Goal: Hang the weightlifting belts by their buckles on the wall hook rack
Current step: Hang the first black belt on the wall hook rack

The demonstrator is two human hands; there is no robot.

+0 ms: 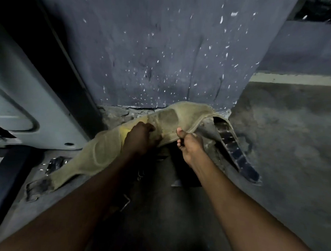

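Note:
A worn tan weightlifting belt [182, 114] is held low over the floor, stretched from lower left to upper right. My left hand [140, 137] grips its middle from above. My right hand [188, 143] pinches the belt's lower edge just to the right. The belt's dark strap end [235, 151] hangs down on the right. Its frayed dark end [37, 186] trails on the floor at the lower left, near a metal buckle [54, 164]. No hook rack is in view.
A blue-grey pillar [154, 49] flecked with white chips stands straight ahead, with cracked concrete at its base. A pale metal panel [19, 100] leans at the left. Grey concrete floor [283, 140] stretches to the right. Dark items lie on the floor under my arms.

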